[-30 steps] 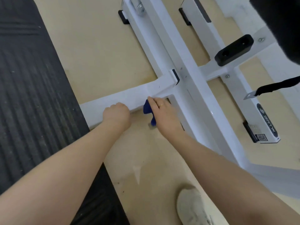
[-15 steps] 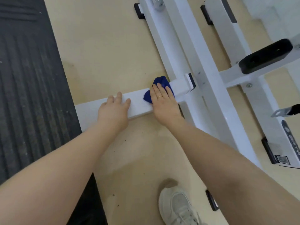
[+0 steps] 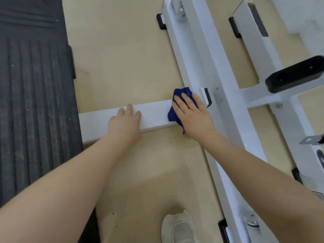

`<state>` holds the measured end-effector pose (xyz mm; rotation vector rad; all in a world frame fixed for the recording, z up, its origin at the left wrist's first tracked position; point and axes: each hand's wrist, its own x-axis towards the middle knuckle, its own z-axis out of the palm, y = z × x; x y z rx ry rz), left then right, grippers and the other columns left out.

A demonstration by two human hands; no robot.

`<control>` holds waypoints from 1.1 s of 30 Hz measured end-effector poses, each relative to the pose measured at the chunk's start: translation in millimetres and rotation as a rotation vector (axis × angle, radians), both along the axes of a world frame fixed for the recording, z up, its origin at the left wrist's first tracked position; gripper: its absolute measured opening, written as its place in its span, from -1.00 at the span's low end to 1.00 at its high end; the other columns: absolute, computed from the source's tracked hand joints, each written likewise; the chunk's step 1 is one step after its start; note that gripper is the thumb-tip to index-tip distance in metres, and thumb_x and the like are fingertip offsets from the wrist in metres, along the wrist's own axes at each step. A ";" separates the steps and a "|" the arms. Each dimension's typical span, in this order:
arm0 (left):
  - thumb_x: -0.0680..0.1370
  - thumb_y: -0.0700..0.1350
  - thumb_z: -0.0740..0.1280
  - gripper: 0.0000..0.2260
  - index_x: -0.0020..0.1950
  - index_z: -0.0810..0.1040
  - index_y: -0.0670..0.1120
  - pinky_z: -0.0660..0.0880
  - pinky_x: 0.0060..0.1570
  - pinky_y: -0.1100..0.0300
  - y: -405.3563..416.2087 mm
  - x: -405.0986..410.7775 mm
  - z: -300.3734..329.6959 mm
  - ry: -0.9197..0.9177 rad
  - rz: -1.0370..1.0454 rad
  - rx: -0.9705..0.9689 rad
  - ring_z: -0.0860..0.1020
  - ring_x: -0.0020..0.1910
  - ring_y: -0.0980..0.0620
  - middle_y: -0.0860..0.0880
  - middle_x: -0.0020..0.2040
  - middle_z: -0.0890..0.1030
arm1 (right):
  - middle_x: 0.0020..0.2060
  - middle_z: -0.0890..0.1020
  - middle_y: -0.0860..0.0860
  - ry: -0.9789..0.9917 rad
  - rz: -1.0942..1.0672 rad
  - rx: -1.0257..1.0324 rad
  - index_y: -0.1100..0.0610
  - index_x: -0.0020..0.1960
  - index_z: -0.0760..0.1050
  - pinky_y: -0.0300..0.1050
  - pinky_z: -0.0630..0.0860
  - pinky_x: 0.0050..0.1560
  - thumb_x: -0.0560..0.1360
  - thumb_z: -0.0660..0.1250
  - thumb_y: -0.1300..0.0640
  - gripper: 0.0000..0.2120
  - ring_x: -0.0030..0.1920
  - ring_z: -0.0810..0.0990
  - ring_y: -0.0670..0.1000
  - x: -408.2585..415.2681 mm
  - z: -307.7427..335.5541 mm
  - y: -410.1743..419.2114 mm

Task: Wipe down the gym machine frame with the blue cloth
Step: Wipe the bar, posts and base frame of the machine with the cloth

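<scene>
Her right hand (image 3: pixel 191 114) presses the crumpled blue cloth (image 3: pixel 177 109) flat-fingered onto the white metal crossbar (image 3: pixel 154 113) to wipe it, while the left hand (image 3: pixel 125 123) rests open-fingered further left for support.

Bright, even light; soft shadows, slight blur, wide-angle edge bending.

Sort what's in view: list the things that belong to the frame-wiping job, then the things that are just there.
In the job:
blue cloth
white frame bar being wiped
right hand, pressing the cloth flat on the bar
left hand, resting on the bar

Just there:
black ribbed floor mat
black pad
white shoe
black strap
</scene>
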<state>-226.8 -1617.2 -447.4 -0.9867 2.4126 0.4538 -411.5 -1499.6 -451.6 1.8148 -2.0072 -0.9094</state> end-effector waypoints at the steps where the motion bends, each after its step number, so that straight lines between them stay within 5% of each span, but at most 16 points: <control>1: 0.52 0.03 0.27 -0.34 0.52 0.01 -0.03 0.25 0.34 -0.01 0.7 -2.0 0.3 -0.002 0.002 -0.004 0.02 0.50 -0.14 -0.14 0.54 -0.10 | 0.42 0.36 0.05 -0.003 -0.036 -0.047 0.15 0.45 0.30 0.10 -0.11 0.46 0.40 0.34 0.12 -0.37 0.44 0.29 0.08 -1.8 4.0 1.9; 5: 0.54 0.02 0.23 -0.35 0.52 0.05 -0.16 0.10 0.42 0.06 5.0 -8.0 -5.2 0.023 -0.019 -0.024 -0.01 0.52 -0.09 -0.10 0.55 -0.12 | 0.39 0.40 0.10 0.023 -0.030 -0.235 0.21 0.39 0.37 0.04 0.05 0.45 0.39 0.26 0.32 -0.44 0.39 0.38 0.10 -2.0 -5.9 23.7; 7: 0.56 -0.03 0.20 -0.38 0.52 0.04 -0.23 0.04 0.45 0.09 13.7 -13.9 -8.8 0.029 -0.020 0.001 -0.07 0.53 -0.05 -0.08 0.55 -0.17 | 0.40 0.39 0.05 0.069 0.028 -0.211 0.17 0.41 0.35 0.00 0.06 0.45 0.44 0.20 0.26 -0.47 0.40 0.36 0.07 1.1 -12.9 19.6; 11: 0.57 -0.07 0.19 -0.43 0.49 0.10 -0.27 0.13 0.41 0.11 25.7 -29.8 -6.4 0.038 0.080 0.051 -0.13 0.53 -0.02 -0.13 0.54 -0.22 | 0.41 0.37 -0.02 0.072 0.128 -0.015 0.10 0.45 0.30 -0.04 0.12 0.45 0.50 0.13 0.12 -0.50 0.42 0.33 0.03 5.3 -16.8 2.3; 14: 0.57 -0.05 0.20 -0.40 0.50 0.05 -0.27 0.18 0.39 0.08 23.3 -30.3 -4.4 0.020 0.055 0.044 -0.12 0.53 -0.03 -0.14 0.54 -0.22 | 0.36 0.45 0.07 0.058 0.087 -0.168 0.18 0.39 0.39 0.01 0.13 0.43 0.50 0.00 0.28 -0.51 0.36 0.42 0.10 -17.9 -0.9 18.3; 17: 0.56 -0.06 0.20 -0.35 0.52 -0.04 -0.26 0.23 0.36 0.09 22.1 -24.8 -5.7 0.018 0.015 0.028 -0.11 0.53 -0.01 -0.12 0.54 -0.22 | 0.32 0.48 0.12 0.107 0.091 -0.261 0.22 0.35 0.43 0.05 0.17 0.42 0.52 0.06 0.31 -0.57 0.34 0.43 0.16 -29.8 10.2 29.0; 19: 0.55 -0.08 0.21 -0.33 0.52 -0.07 -0.24 0.25 0.35 0.10 25.3 -22.8 -5.6 0.018 0.027 0.022 -0.12 0.53 0.00 -0.10 0.54 -0.23 | 0.34 0.46 0.11 0.116 0.060 -0.206 0.19 0.35 0.44 0.02 0.19 0.42 0.54 0.05 0.23 -0.58 0.37 0.39 0.14 -16.2 12.7 13.4; 23: 0.54 -0.08 0.22 -0.32 0.53 -0.07 -0.22 0.30 0.31 0.11 27.4 -23.8 -3.3 0.005 0.046 0.020 -0.12 0.53 0.02 -0.08 0.54 -0.24 | 0.52 0.03 0.15 -0.099 0.113 0.279 0.25 0.52 -0.06 0.05 -0.18 0.48 0.61 0.05 0.15 -0.45 0.52 -0.03 0.18 8.7 5.1 -25.0; 28: 0.55 -0.11 0.20 -0.31 0.53 -0.13 -0.20 0.31 0.31 0.09 22.4 -19.4 0.0 -0.011 0.021 0.032 -0.12 0.53 0.04 -0.05 0.54 -0.25 | 0.31 0.41 0.10 -0.106 -0.011 0.091 0.21 0.37 0.29 0.10 -0.19 0.47 0.50 0.22 0.05 -0.51 0.34 0.31 0.14 -19.8 46.1 -24.9; 33: 0.51 -0.22 0.19 -0.29 0.53 -0.19 -0.19 0.36 0.26 0.14 21.9 -16.0 2.2 -0.014 0.006 0.048 -0.12 0.53 0.06 -0.03 0.54 -0.26 | 0.21 0.49 0.12 -0.205 -0.134 0.059 0.22 0.28 0.38 0.07 -0.09 0.48 0.51 0.23 -0.12 -0.50 0.28 0.36 0.15 -14.4 43.4 -29.3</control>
